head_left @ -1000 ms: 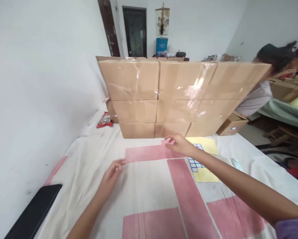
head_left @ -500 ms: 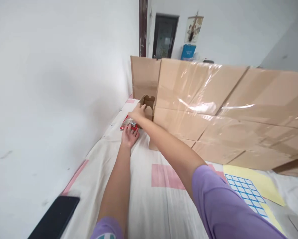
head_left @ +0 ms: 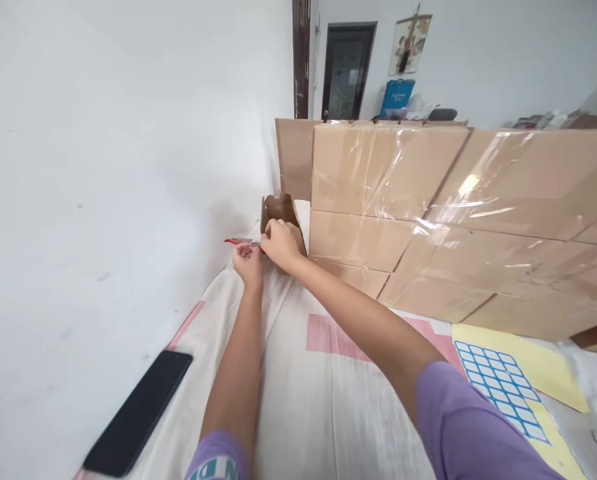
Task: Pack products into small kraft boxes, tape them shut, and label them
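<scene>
Close to the white wall, my left hand [head_left: 248, 264] has its fingers curled at a red and clear packet [head_left: 238, 241]. The packet sits nearly edge-on, partly behind the fingers. Just right of it, my right hand [head_left: 282, 244] is closed at the near side of a small open cardboard box [head_left: 281, 206]. Its fingertips bend down out of sight, so their exact hold on the box is partly hidden. My two hands are side by side, almost touching.
A wall of taped cardboard [head_left: 378, 233] stands to the right, with another cardboard panel [head_left: 295, 157] behind the box. A black phone [head_left: 138, 413] lies at lower left. A blue-bordered label sheet [head_left: 501, 387] rests on yellow paper [head_left: 528, 353] at right.
The small box has come out leftward from beside the cardboard wall and turned. My left hand has moved up to the packet, which has tilted and shifted left. My right hand has moved lower.
</scene>
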Demonstrator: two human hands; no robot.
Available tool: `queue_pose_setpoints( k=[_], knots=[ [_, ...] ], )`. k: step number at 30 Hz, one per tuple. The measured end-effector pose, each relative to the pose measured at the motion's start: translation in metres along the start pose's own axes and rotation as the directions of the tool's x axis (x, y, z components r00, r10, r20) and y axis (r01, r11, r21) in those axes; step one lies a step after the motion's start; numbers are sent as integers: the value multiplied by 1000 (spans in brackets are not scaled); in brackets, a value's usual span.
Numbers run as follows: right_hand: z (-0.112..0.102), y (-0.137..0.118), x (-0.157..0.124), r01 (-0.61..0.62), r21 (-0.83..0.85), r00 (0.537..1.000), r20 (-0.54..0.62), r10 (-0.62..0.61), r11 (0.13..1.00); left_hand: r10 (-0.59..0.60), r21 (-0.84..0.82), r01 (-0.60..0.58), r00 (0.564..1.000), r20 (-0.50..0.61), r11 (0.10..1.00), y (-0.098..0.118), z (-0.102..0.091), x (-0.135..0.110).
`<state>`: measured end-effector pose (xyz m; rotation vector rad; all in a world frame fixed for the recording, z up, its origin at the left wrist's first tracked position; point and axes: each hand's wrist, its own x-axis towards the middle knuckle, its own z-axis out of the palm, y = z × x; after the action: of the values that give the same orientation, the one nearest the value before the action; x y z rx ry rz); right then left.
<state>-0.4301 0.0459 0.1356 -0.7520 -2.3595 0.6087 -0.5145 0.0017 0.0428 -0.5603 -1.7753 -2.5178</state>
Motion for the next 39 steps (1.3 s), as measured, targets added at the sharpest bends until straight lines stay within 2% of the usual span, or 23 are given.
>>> queue_pose_setpoints(
  k=[3, 6, 8, 10, 11, 13, 15, 18, 21, 23, 25, 28, 30, 33, 35, 36, 39],
  knots=[
    [-40, -2, -54, 202, 126, 975, 67, -211, 971, 142, 134, -144, 990, 24, 980, 70, -52, -30],
    [-93, 9, -119, 323, 334, 903, 171, -394, 885, 214, 232, -246, 964, 158, 941, 149, -113, -67],
    [-131, 21, -164, 312, 392, 889, 199, -411, 866, 224, 281, -286, 946, 234, 916, 202, -151, -87],
    [-170, 35, -206, 343, 368, 849, 272, -452, 865, 214, 277, -295, 934, 286, 915, 251, -181, -103],
    [-188, 42, -225, 362, 331, 827, 318, -464, 872, 216, 257, -297, 929, 302, 920, 273, -191, -111],
    [-222, 52, -258, 360, 218, 821, 387, -419, 907, 257, 191, -330, 909, 327, 924, 308, -200, -127],
    [-249, 58, -284, 304, 118, 849, 416, -325, 945, 309, 120, -373, 878, 366, 920, 330, -195, -148],
    [-275, 53, -311, 173, 14, 900, 404, -164, 985, 404, 17, -453, 809, 427, 891, 342, -168, -182],
    [-281, 43, -328, 117, -122, 929, 365, -65, 986, 561, -74, -600, 688, 461, 797, 339, -138, -208],
    [-279, 39, -336, 128, -217, 946, 320, -54, 968, 631, -105, -670, 618, 468, 735, 336, -124, -217],
    [-276, 39, -344, 190, -282, 950, 294, -104, 940, 670, -103, -711, 590, 450, 695, 335, -115, -221],
    [-271, 43, -356, 257, -344, 945, 285, -161, 903, 739, -79, -770, 571, 356, 633, 339, -108, -229],
    [-268, 45, -364, 189, -356, 952, 295, -81, 915, 765, -59, -788, 573, 295, 613, 345, -106, -236],
    [-265, 42, -371, 56, -385, 947, 313, 73, 921, 762, -31, -780, 600, 245, 625, 355, -103, -243],
    [-264, 34, -374, 18, -422, 942, 311, 126, 907, 777, -1, -796, 590, 219, 605, 361, -98, -242],
    [-262, 30, -375, 11, -432, 940, 313, 138, 902, 801, 10, -818, 565, 198, 575, 364, -95, -239],
    [-257, 19, -376, 14, -431, 937, 321, 139, 902, 898, 9, -906, 420, 131, 422, 371, -82, -233]
  ],
)
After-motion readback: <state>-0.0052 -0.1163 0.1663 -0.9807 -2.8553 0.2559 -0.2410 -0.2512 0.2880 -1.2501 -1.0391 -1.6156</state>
